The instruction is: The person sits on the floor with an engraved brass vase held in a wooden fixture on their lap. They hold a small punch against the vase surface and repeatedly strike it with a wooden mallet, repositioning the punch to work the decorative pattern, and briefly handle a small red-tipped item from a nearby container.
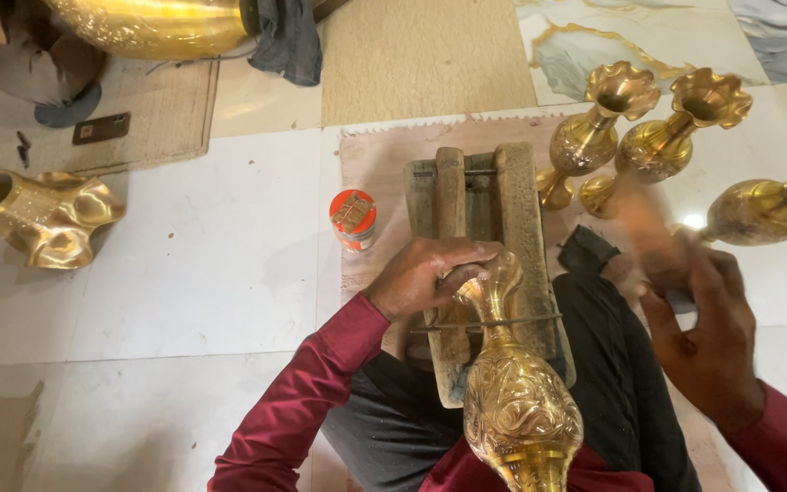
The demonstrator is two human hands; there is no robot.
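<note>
White floor tiles and a pink mat (pixel 375 159) are seen beneath a wooden block (pixel 489 210). An engraved brass vase (pixel 514 383) is laid lengthwise over it, mouth pointing away, base towards the body. The left hand (pixel 425 273) is closed around its neck. The right hand (pixel 708 342), blurred, is raised well apart to the right; its grip cannot be told.

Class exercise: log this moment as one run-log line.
left hand: grips brass vase neck on wooden block | right hand: raised, holding blurred tool
</note>
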